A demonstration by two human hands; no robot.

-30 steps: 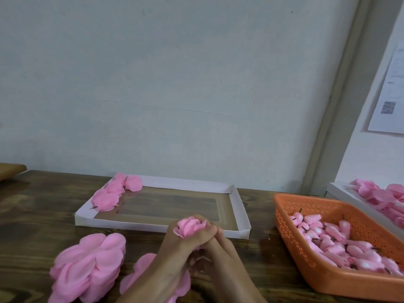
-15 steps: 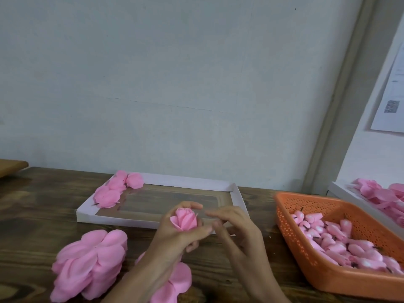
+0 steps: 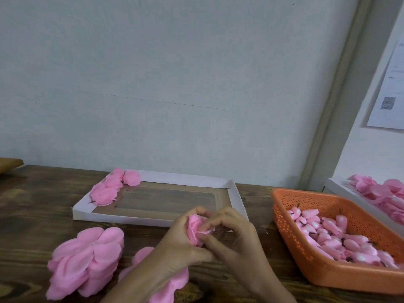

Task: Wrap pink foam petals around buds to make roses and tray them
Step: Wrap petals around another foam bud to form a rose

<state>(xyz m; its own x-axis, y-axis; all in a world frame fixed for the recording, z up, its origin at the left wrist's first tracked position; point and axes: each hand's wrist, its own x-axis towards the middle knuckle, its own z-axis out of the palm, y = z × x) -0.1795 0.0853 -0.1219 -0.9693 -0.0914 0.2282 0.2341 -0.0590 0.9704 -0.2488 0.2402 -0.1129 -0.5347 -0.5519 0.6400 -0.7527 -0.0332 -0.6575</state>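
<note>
At the left of the wooden table (image 3: pixel 32 204), a thick stack of pink foam petals (image 3: pixel 87 261) is lying flat. Behind it a shallow white tray (image 3: pixel 120 217) is standing against the wall, and a few finished roses (image 3: pixel 113 186) are resting in its far left corner. A second pile of petals (image 3: pixel 140 256) is lying just beside the stack, partly under the left forearm.

In the middle, in front of the tray's near right corner, both hands are meeting around one rose (image 3: pixel 196 229). The left hand (image 3: pixel 175 243) is holding it from the left with the fingers curled round the petals. The right hand (image 3: pixel 236 237) is pinching the outer petal on the rose's right side with bent fingertips. The rose is being held above the table, not in the tray.

To the right, an orange basket (image 3: pixel 328 274) is holding many pink buds (image 3: pixel 334 235) with dark stems. At the far right edge, a white box (image 3: pixel 358 200) is containing more pink petals, and a printed sheet (image 3: pixel 391 88) is hanging on the wall above.
</note>
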